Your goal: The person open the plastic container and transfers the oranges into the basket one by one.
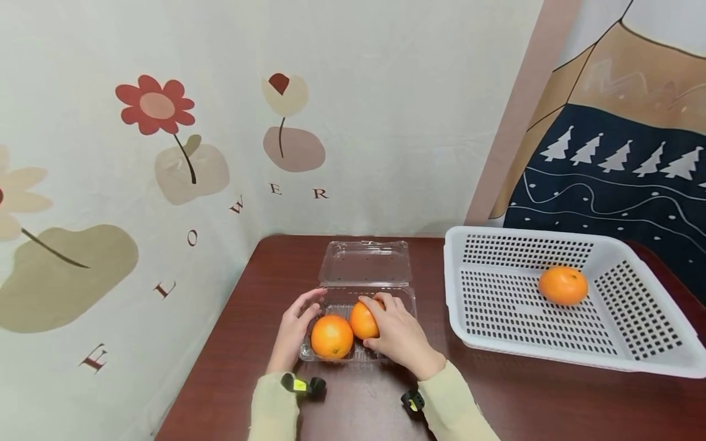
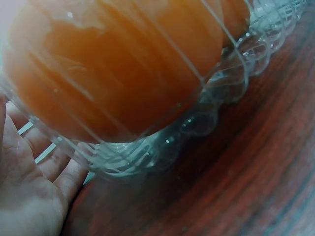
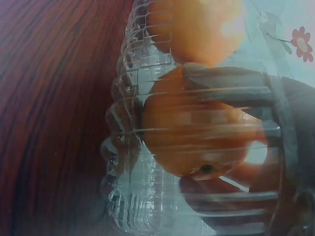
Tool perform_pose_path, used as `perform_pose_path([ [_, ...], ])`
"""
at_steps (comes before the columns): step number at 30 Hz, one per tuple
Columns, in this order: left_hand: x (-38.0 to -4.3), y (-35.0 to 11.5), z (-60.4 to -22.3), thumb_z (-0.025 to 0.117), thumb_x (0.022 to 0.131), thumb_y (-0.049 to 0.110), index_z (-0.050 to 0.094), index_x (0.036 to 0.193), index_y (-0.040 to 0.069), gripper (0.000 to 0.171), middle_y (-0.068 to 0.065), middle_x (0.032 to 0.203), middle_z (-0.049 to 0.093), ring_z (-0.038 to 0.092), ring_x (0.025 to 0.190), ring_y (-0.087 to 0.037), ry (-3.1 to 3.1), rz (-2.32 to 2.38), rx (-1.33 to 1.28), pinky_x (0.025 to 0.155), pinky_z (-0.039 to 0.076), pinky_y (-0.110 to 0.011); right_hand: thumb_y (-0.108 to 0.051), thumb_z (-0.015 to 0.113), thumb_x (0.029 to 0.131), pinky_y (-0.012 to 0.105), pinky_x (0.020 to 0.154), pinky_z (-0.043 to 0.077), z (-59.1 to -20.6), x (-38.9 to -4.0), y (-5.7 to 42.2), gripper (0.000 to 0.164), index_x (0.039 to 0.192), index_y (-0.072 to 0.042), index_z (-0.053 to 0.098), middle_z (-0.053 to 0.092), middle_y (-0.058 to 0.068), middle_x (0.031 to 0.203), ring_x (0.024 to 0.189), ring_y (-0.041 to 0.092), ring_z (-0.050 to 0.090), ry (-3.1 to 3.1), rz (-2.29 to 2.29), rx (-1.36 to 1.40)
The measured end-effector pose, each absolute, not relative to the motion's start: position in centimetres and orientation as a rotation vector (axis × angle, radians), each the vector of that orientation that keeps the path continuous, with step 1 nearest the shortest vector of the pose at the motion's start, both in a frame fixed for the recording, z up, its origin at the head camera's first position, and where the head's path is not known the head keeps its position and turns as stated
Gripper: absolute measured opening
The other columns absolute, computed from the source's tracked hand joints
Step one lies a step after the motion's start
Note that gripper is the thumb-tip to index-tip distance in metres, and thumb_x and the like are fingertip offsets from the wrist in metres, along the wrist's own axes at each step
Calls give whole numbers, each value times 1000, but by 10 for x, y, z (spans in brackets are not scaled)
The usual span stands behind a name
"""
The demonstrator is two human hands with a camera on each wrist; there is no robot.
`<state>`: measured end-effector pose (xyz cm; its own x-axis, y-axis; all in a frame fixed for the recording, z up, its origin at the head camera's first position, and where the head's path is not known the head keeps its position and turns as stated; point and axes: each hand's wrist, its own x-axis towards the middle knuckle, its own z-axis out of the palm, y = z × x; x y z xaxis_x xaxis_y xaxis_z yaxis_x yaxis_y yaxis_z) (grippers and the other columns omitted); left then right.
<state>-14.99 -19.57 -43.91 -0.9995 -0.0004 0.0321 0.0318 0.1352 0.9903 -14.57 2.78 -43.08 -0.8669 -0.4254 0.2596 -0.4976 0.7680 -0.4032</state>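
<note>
A clear plastic clamshell box (image 1: 337, 294) lies with its lid folded back on the dark red table. In its left half sits one orange (image 1: 331, 337). Beside that fruit, a second orange (image 1: 362, 321) is inside the box under my right hand (image 1: 399, 334), whose thumb and fingers grip it from the right. In the right wrist view this orange (image 3: 192, 132) shows through the ribbed wall, a green stem spot between thumb and fingers. My left hand (image 1: 295, 327) rests at the box's left wall, its fingers extended along the outside; the left wrist view shows them (image 2: 37, 162) against the plastic.
A white perforated basket (image 1: 529, 352) stands on the right of the table (image 1: 248, 380) with another orange (image 1: 562, 285) in it. The transparent lid (image 1: 365, 263) lies flat behind the box. A curtain with printed flowers (image 1: 157, 105) hangs behind and left of the table.
</note>
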Motion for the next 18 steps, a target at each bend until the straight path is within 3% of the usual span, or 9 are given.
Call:
perform_pose_path([
  [5, -150, -196, -439, 48, 92, 12, 53, 122, 11, 30, -7, 125, 51, 44, 115, -24, -2339, -2060, -34, 89, 41, -24, -32, 79, 63, 36, 65, 47, -432, -146, 27, 81, 133, -24, 40, 41, 4, 120, 99, 20, 47, -2828, 732, 739],
  [10, -149, -196, -439, 48, 92, 11, 53, 121, 11, 30, -8, 125, 51, 44, 115, -25, -2330, -2068, -32, 90, 41, -26, -29, 78, 63, 38, 69, 48, -432, -145, 28, 82, 134, -24, 38, 42, 6, 124, 104, 22, 46, -2824, 712, 760],
  [18, -149, -195, -439, 49, 91, 11, 53, 122, 10, 31, -8, 125, 51, 44, 115, -25, -2333, -2072, -29, 94, 38, -35, -12, 76, 64, 39, 72, 48, -429, -142, 32, 88, 139, -24, 31, 39, 10, 130, 110, 26, 43, -2804, 691, 833],
])
